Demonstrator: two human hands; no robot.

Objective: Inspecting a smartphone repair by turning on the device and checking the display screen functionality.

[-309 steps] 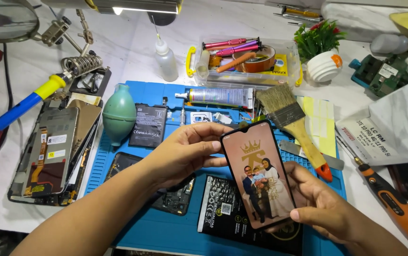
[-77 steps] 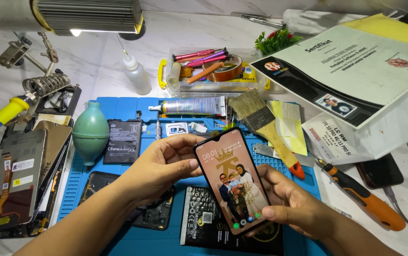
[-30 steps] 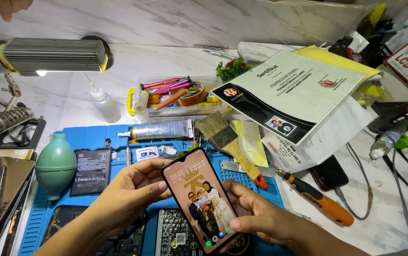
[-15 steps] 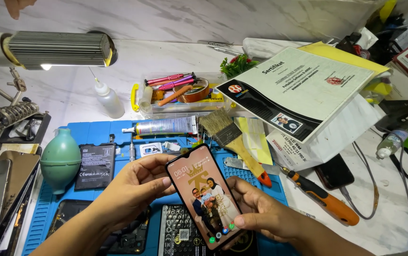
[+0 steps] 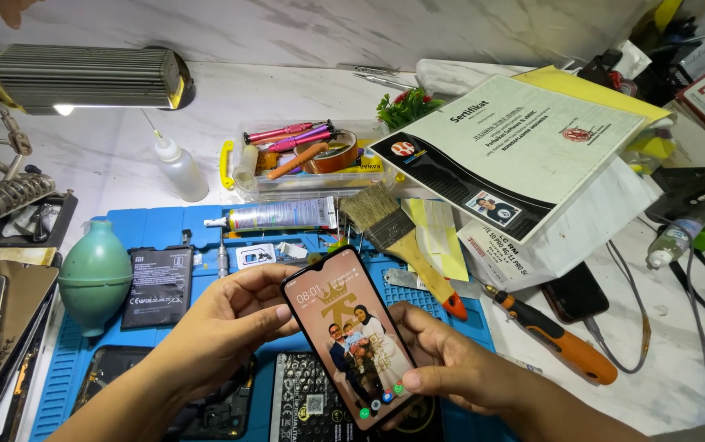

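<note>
A smartphone (image 5: 351,336) with its screen lit, showing a photo wallpaper, is tilted over a blue work mat (image 5: 164,229). My left hand (image 5: 221,327) holds its left edge with the thumb at the upper side. My right hand (image 5: 450,368) cradles its lower right edge, thumb near the bottom corner. Under the phone lies a black phone back panel (image 5: 307,401) with printed labels.
On the mat lie a green rubber air blower (image 5: 94,274), a black battery (image 5: 160,286), a glue tube (image 5: 279,217) and a paintbrush (image 5: 393,237). An orange-handled screwdriver (image 5: 553,336), a dark phone (image 5: 575,290), a printed certificate (image 5: 524,143), a tool tray (image 5: 303,155) and a lamp (image 5: 82,78) surround it.
Over the earlier frames the view swung right and up, bringing the certificate into sight. Both hands kept hold of the lit phone, which stays tilted the same way above the mat.
</note>
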